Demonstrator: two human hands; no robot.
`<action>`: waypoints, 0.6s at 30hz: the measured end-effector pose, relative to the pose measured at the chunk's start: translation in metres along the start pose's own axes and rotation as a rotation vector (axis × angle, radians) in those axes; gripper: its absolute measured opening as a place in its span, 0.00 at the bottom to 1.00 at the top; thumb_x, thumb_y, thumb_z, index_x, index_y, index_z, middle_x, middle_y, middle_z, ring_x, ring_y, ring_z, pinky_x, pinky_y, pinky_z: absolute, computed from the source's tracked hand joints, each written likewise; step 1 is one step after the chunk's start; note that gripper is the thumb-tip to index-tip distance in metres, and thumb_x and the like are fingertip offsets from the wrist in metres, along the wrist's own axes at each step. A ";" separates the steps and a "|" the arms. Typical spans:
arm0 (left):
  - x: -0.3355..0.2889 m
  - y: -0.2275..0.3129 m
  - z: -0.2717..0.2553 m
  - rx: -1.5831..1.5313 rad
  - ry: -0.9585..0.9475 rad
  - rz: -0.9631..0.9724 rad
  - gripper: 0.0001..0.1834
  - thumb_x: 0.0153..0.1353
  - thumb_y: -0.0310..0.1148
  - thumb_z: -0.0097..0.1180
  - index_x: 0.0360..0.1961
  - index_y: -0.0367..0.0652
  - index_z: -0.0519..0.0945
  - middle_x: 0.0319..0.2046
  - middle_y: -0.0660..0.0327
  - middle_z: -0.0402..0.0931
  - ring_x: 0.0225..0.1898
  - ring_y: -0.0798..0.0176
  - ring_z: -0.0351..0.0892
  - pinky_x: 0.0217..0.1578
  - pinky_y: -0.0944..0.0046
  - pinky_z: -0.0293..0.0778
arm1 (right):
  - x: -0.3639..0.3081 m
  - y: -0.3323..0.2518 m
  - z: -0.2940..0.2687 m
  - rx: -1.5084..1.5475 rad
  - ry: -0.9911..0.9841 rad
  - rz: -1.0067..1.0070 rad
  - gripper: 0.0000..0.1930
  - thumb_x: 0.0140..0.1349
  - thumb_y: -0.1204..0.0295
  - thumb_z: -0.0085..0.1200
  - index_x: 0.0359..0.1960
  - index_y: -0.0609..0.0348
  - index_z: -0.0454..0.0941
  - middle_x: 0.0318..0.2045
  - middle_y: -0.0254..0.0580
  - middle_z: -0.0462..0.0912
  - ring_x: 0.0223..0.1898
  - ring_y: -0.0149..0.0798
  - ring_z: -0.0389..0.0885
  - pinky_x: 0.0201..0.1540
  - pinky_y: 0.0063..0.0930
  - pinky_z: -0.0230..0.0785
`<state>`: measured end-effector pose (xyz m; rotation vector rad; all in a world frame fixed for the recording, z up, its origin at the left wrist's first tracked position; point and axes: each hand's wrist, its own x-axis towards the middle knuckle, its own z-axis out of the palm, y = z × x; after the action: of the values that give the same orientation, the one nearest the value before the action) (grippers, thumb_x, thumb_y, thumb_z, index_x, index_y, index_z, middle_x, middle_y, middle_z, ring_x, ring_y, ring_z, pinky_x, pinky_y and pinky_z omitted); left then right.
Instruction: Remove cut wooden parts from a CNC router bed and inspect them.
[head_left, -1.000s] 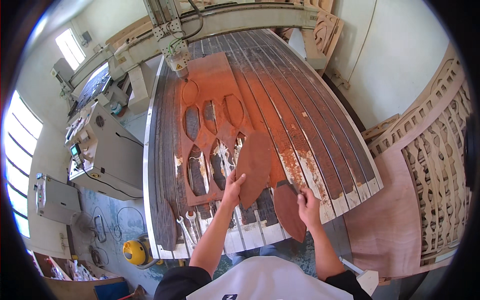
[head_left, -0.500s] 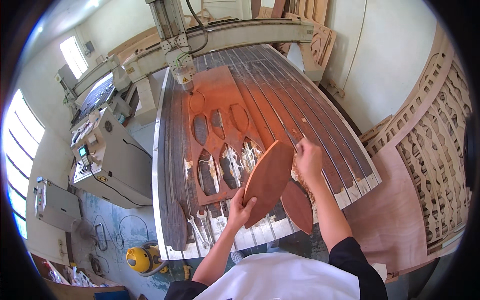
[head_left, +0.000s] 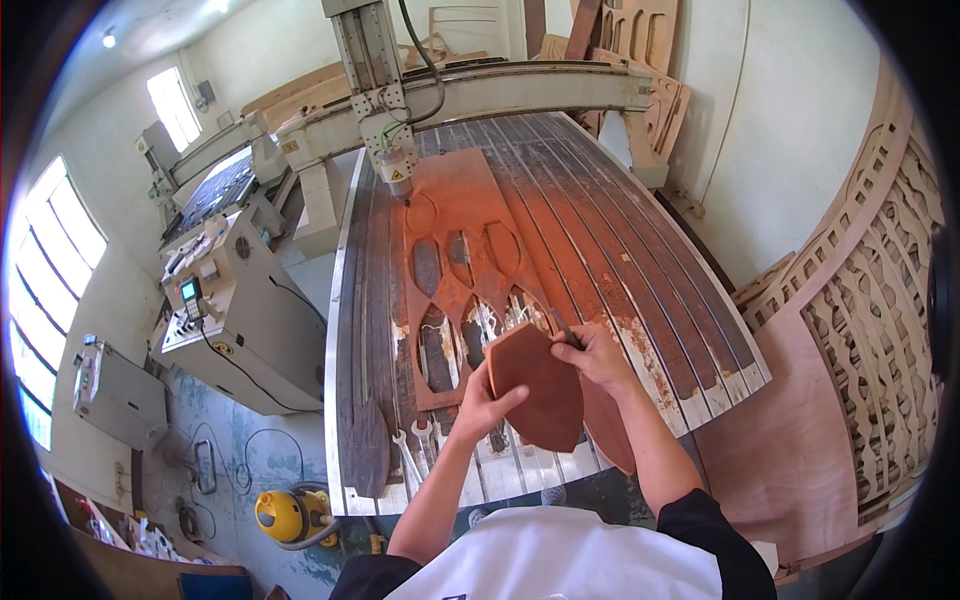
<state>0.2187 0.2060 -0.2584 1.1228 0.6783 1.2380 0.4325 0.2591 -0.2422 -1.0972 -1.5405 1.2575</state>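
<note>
My left hand grips a reddish-brown, pointed-oval wooden piece by its left edge, thumb lying on the face. The piece is tilted above the near side of the slotted machine bed. Against its upper right edge my right hand is closed around a slim dark tool, whose exact kind I cannot make out. Partly hidden behind the right forearm, a second pointed wooden piece lies at the bed's near edge. Beyond my hands is a reddish board with several leaf-shaped cut-outs, dusted with orange sawdust.
A router spindle hangs from the gantry over the board's far end. Open-end wrenches and a dark wooden piece lie near left. A control cabinet and yellow vacuum stand left; latticed panels lean right.
The wooden piece has tipped and come lower, its upper end nearer me. My right hand has moved down and left with the slim tool, from beside the piece onto its edge.
</note>
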 end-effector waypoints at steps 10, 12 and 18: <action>0.003 0.002 0.016 0.392 0.407 0.171 0.11 0.56 0.24 0.60 0.40 0.31 0.77 0.33 0.57 0.82 0.35 0.71 0.78 0.37 0.67 0.74 | -0.026 -0.056 0.074 -0.501 0.229 -0.617 0.07 0.60 0.73 0.55 0.30 0.61 0.70 0.22 0.49 0.77 0.27 0.55 0.78 0.28 0.41 0.68; 0.000 0.009 0.024 0.398 0.382 0.249 0.12 0.56 0.24 0.60 0.41 0.32 0.76 0.35 0.58 0.81 0.37 0.70 0.78 0.38 0.68 0.74 | -0.015 -0.045 0.071 -0.535 0.216 -0.644 0.05 0.58 0.77 0.56 0.30 0.62 0.71 0.24 0.51 0.78 0.26 0.55 0.78 0.26 0.40 0.69; -0.004 0.004 0.016 0.266 0.419 0.174 0.15 0.57 0.23 0.59 0.45 0.33 0.74 0.40 0.58 0.79 0.41 0.68 0.78 0.42 0.68 0.73 | -0.013 -0.051 0.070 -0.570 0.332 -0.645 0.05 0.57 0.79 0.55 0.28 0.62 0.72 0.24 0.50 0.78 0.26 0.54 0.79 0.27 0.40 0.70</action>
<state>0.2305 0.1969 -0.2495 1.1659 1.1044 1.5884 0.3630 0.2230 -0.2024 -0.9560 -1.8227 0.1897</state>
